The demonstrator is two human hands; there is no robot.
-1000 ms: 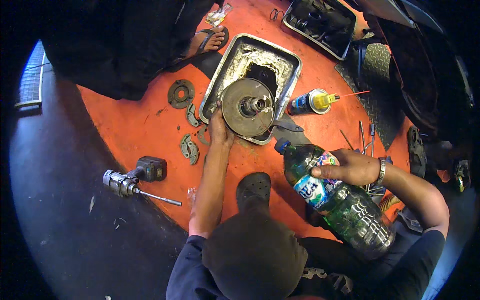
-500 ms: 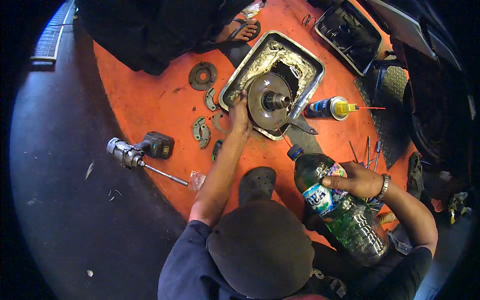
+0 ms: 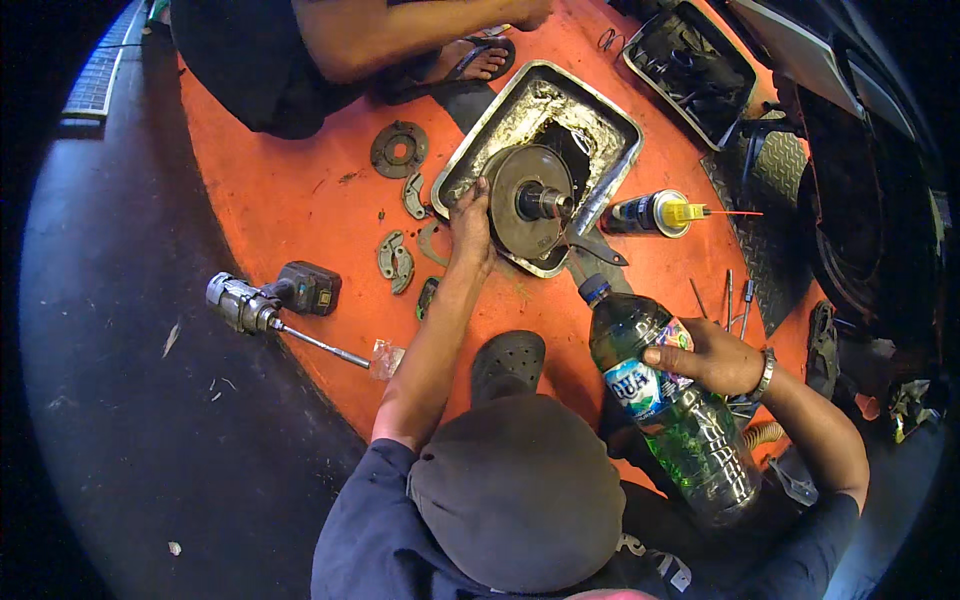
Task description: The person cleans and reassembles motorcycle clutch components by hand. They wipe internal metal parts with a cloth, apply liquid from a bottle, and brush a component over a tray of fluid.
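Note:
My left hand grips the rim of a round metal pulley with a threaded hub, tilted over a metal tray. Grime and wet yellowish residue coat the tray's inside. In my right hand is a large clear-green plastic bottle, wrapped at its label, thumb on top. Its dark blue cap points up toward the pulley, and a thin line, perhaps a jet of liquid, runs from the cap to near the hub. A flat dark blade-like tool lies by the tray's near corner.
An impact wrench with a long extension lies left. Nearby are clutch shoes and a ring plate. A spray can with a red straw lies right; a parts tray is beyond. Another person's forearm is at the top.
The other person's forearm has come into view at the top. The bottle's cap has risen slightly toward the pulley. My left hand keeps its grip, while the whole view has shifted a little.

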